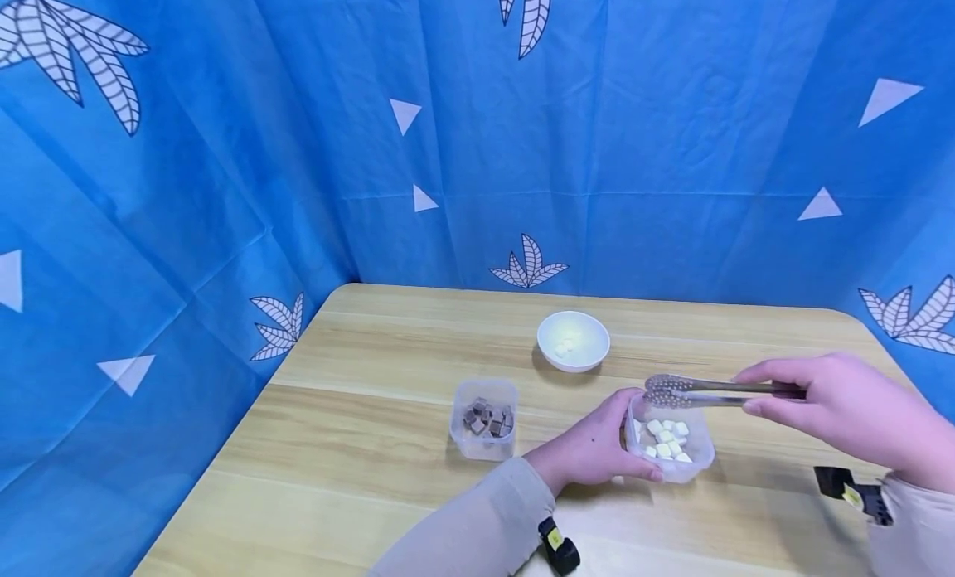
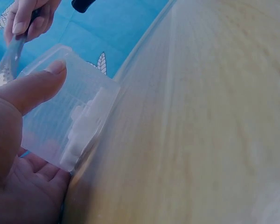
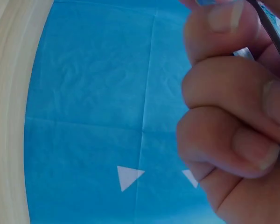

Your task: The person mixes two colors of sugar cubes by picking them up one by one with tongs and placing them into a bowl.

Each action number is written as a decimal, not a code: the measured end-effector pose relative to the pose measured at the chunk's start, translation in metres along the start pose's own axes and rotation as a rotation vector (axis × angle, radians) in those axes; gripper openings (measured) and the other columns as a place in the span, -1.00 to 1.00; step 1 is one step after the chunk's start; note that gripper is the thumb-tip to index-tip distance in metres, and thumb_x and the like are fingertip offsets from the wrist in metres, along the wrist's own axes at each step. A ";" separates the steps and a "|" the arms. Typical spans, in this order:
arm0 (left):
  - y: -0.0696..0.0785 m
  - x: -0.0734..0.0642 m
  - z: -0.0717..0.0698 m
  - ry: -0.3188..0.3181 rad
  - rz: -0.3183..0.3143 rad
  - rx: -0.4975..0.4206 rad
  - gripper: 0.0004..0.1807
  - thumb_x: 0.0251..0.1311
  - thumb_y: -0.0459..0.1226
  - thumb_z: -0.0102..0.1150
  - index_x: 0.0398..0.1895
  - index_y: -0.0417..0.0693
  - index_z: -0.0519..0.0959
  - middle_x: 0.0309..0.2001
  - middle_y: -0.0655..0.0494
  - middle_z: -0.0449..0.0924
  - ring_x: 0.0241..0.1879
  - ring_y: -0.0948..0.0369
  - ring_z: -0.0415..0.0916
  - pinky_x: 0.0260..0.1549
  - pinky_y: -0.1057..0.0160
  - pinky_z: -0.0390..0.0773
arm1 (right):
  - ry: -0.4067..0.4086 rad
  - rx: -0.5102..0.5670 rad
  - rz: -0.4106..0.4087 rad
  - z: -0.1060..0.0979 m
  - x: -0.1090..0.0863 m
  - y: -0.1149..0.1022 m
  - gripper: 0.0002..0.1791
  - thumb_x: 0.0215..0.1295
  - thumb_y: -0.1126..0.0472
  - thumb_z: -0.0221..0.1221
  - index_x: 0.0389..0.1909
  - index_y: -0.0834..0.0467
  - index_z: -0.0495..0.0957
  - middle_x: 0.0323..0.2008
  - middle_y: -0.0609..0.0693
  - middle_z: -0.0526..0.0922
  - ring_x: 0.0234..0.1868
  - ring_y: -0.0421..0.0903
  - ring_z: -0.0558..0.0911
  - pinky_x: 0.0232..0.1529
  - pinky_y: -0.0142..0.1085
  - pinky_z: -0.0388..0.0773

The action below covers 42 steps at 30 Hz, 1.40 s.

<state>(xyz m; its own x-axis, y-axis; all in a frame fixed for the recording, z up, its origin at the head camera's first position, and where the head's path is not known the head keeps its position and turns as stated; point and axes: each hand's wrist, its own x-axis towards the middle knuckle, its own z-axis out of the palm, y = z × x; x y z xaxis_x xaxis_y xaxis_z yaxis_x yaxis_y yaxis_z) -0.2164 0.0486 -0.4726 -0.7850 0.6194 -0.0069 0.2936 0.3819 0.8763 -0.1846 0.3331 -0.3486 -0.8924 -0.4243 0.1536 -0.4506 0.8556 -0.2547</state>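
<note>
White cubes (image 1: 666, 443) lie in a clear tub (image 1: 681, 472) that the left hand (image 1: 593, 453) grips between thumb and fingers, probably to steady it. The right hand (image 1: 843, 404) pinches tongs (image 1: 709, 385) over its far rim, seemingly sparing the cubes from fingers. Beyond stands a white bowl (image 1: 585, 366); leftward, a second tub (image 1: 483, 451) of brown cubes (image 1: 488, 417).

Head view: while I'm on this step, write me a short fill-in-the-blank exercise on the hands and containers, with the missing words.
1. The right hand holds a pair of metal ____.
2. The left hand grips a plastic tub holding pieces coloured ____.
3. In the head view, the second tub, with brown chunks, stands to the ____ of the left hand.
4. Compared with both tubs, the white bowl is ____ from the person.

Missing words: tongs; white; left; farther.
</note>
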 end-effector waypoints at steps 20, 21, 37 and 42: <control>-0.001 0.001 0.000 -0.006 0.016 0.006 0.10 -0.07 -0.10 0.64 0.51 0.17 0.13 0.33 0.32 0.30 0.25 0.42 0.29 0.33 0.30 0.25 | -0.166 0.008 -0.070 0.026 0.014 -0.021 -0.78 0.23 -0.07 0.39 -0.11 -0.21 0.71 -0.33 -0.41 0.62 -0.56 -0.41 0.36 -0.51 -0.37 0.34; -0.001 0.001 0.000 -0.006 0.016 0.004 0.10 -0.07 -0.10 0.64 0.51 0.16 0.13 0.33 0.32 0.30 0.25 0.42 0.29 0.33 0.30 0.25 | -0.165 0.009 -0.077 0.026 0.014 -0.021 -0.79 0.23 -0.06 0.39 -0.12 -0.21 0.71 -0.34 -0.41 0.62 -0.56 -0.41 0.36 -0.52 -0.37 0.34; -0.003 0.002 0.000 0.001 0.027 0.003 0.10 -0.09 -0.11 0.64 0.50 0.15 0.14 0.35 0.30 0.31 0.26 0.40 0.30 0.32 0.33 0.23 | -0.163 0.009 -0.133 0.028 0.014 -0.020 -0.83 0.26 -0.05 0.37 -0.14 -0.24 0.72 -0.41 -0.48 0.56 -0.59 -0.42 0.32 -0.54 -0.39 0.30; -0.003 0.003 0.001 0.003 0.013 0.003 0.11 -0.10 -0.09 0.65 0.51 0.18 0.14 0.35 0.31 0.31 0.27 0.40 0.30 0.32 0.31 0.23 | -0.161 0.022 -0.145 0.024 0.012 -0.014 -0.84 0.29 -0.03 0.35 -0.12 -0.21 0.71 -0.33 -0.44 0.61 -0.47 -0.45 0.42 -0.46 -0.37 0.42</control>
<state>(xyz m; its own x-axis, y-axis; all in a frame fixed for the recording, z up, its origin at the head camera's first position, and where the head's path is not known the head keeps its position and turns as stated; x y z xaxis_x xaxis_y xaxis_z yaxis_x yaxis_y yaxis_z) -0.2190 0.0499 -0.4758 -0.7827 0.6224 0.0063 0.3056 0.3755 0.8750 -0.1898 0.3088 -0.3664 -0.8098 -0.5856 0.0362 -0.5731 0.7763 -0.2625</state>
